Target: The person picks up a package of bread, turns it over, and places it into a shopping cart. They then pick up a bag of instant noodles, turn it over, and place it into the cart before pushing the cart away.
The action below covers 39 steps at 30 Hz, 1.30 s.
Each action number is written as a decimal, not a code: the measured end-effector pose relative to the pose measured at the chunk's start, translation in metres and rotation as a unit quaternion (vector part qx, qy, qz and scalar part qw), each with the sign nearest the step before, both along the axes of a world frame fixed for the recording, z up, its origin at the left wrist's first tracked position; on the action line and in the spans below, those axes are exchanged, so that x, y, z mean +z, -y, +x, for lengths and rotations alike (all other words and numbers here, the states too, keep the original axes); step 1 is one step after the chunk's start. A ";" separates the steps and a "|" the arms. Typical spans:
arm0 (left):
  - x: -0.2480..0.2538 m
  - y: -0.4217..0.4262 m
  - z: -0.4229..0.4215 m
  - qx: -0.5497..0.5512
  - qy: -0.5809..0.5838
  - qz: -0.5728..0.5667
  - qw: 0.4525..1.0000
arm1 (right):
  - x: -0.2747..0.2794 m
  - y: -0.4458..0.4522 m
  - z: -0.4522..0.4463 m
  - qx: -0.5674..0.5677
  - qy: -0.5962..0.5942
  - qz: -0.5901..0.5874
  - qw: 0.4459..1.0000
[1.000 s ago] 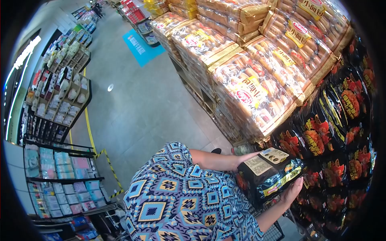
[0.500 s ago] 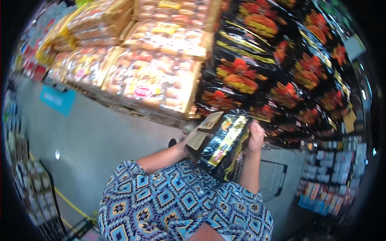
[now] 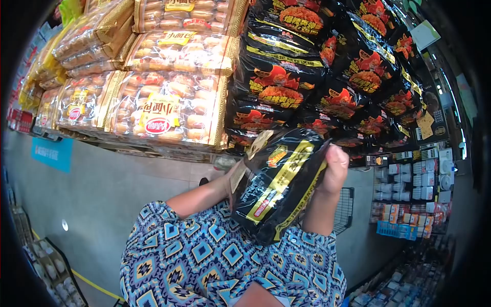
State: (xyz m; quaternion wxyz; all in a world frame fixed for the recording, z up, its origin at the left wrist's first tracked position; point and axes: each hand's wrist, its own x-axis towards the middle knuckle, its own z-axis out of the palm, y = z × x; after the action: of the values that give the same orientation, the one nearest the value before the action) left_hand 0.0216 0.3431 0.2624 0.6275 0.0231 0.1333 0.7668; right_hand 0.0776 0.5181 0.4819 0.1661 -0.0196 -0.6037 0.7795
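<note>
Held in front of my chest is a glossy black multipack (image 3: 279,181), which looks like instant noodles, with yellow stripes and a small red label. My right hand (image 3: 336,166) grips its right end, fingers curled round the edge. On the other side, my left hand (image 3: 233,174) supports the pack from its left end, its fingers mostly hidden behind the wrapper. A tan label shows at that end. Just beyond are stacked black packs (image 3: 279,87) with an orange food picture and a red cartoon figure.
Left of the black stack, clear bags of small bread rolls (image 3: 163,110) with gold edges are piled up. A wire cart (image 3: 343,210) stands behind my right arm. Shelves of goods (image 3: 409,179) and a blue basket (image 3: 396,230) are at right; a blue floor sign (image 3: 51,152) lies left.
The view has shifted, and the shelf goods now sit further left and look sharper. The black pack has tilted so more of its printed face shows. Both hands still hold it.
</note>
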 end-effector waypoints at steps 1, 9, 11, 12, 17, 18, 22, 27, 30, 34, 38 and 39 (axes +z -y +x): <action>-0.006 0.001 0.000 -0.007 -0.008 0.001 1.000 | 0.012 -0.001 -0.002 0.012 -0.017 0.001 1.000; -0.043 0.054 0.002 -0.061 -0.026 -0.115 0.991 | 0.143 0.006 -0.066 -0.038 -0.077 -0.205 0.975; -0.093 0.076 0.000 -0.093 -0.065 -0.185 0.976 | 0.152 -0.049 -0.086 0.028 -0.059 -0.088 0.994; -0.121 0.088 -0.001 -0.092 -0.066 -0.184 0.976 | 0.162 -0.045 -0.100 0.059 -0.086 -0.122 0.987; -0.198 0.163 0.004 -0.019 -0.211 -0.517 0.830 | 0.192 -0.007 -0.162 -0.122 -0.167 -0.090 0.974; -0.219 0.181 0.006 0.007 -0.235 -0.541 0.807 | 0.191 -0.027 -0.178 -0.076 -0.159 -0.099 0.979; -0.244 0.239 0.015 0.013 -0.208 -0.608 0.766 | 0.183 -0.050 -0.222 -0.114 -0.181 -0.100 0.972; -0.241 0.276 0.023 -0.022 -0.199 -0.654 0.729 | 0.170 -0.033 -0.231 -0.251 -0.166 -0.143 0.943; -0.227 0.281 0.021 -0.001 -0.155 -0.633 0.758 | 0.160 -0.034 -0.239 -0.293 -0.110 -0.174 0.934; -0.229 0.281 0.010 -0.015 -0.153 -0.651 0.743 | 0.142 -0.042 -0.250 -0.325 -0.085 -0.139 0.931; -0.234 0.276 0.002 -0.027 -0.178 -0.630 0.756 | 0.143 -0.053 -0.244 -0.262 -0.091 -0.060 0.959; -0.237 0.275 0.000 -0.028 -0.180 -0.628 0.757 | 0.145 -0.044 -0.233 -0.265 -0.092 -0.058 0.958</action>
State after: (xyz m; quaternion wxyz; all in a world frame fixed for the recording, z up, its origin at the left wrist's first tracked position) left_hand 0.0215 0.0685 0.0256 0.4872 -0.2344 0.6945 0.4747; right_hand -0.1551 0.5618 0.6274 0.4198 -0.1167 -0.5130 0.7396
